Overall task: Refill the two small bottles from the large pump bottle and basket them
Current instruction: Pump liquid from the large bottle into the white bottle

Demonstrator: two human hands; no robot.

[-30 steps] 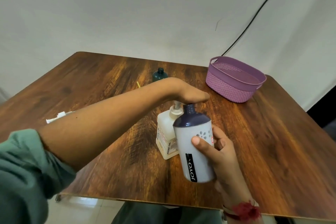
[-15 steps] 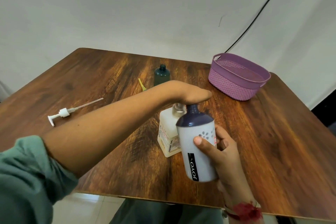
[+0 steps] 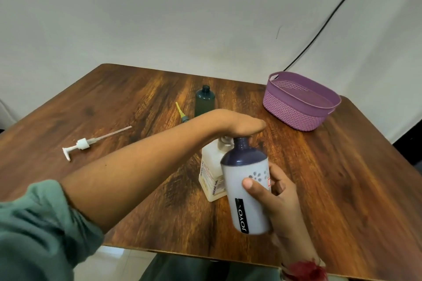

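At the near middle of the wooden desk (image 3: 342,178), the right hand (image 3: 276,198) grips the white, navy-shouldered plastic bottle (image 3: 246,189) upright, its neck just right of the cream pump bottle (image 3: 211,175), beneath the left hand (image 3: 239,124) pressing palm-down on the pump.

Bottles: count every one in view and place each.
3. The white bottle is held in the right hand; the cream pump bottle stands behind it under the left hand; the dark green bottle stands farther back.
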